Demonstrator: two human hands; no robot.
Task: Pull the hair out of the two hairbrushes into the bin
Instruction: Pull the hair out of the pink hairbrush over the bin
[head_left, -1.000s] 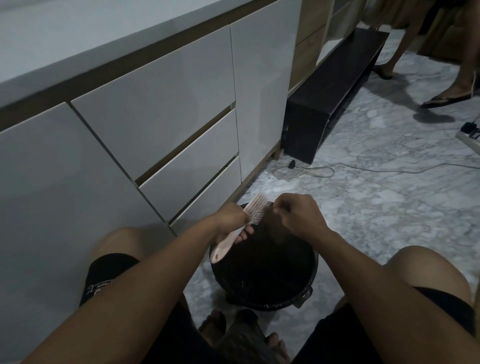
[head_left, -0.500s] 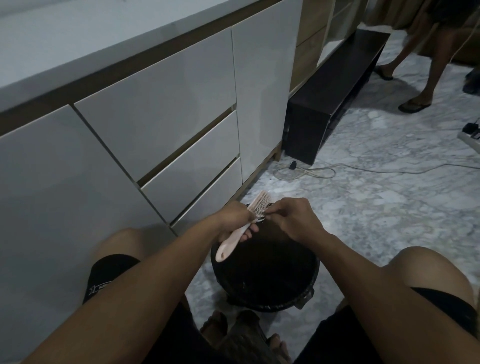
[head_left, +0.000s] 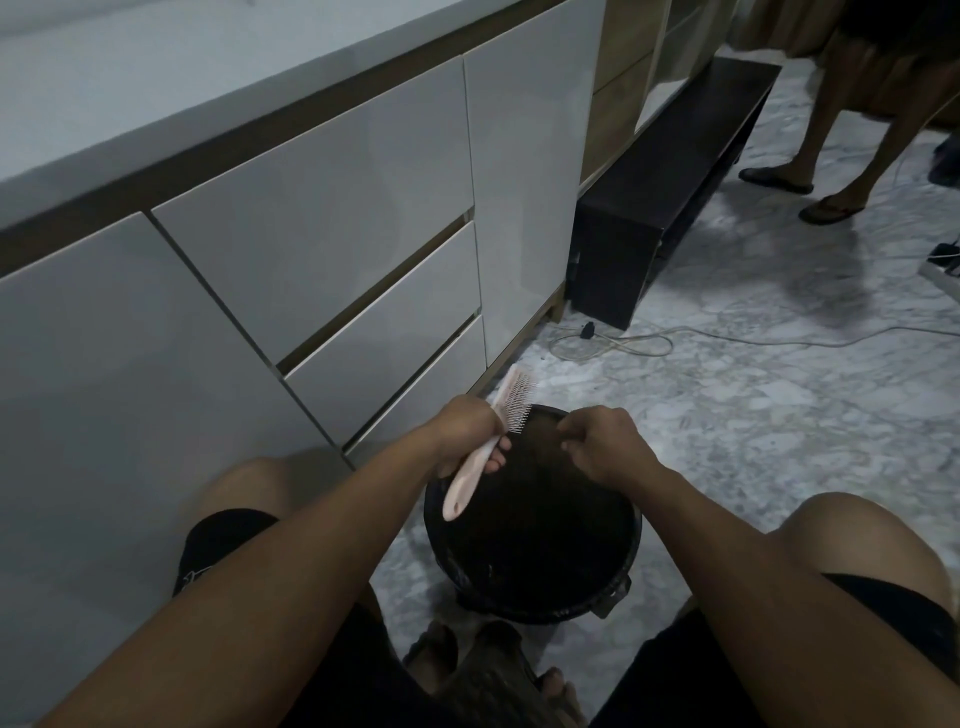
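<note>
Black shorts (head_left: 223, 540) – small white print on left leg – forearms bare.

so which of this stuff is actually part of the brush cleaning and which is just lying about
In the job: pink hairbrush, gripped by left hand; right hand, fingers curled; black bin.

Lying about: white cable, dark bench, power strip.

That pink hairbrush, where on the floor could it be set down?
Bare marble floor lies right of the black bin, short of the white cable. It is crowded near the bin: knees either side, cabinet drawers left.
</note>
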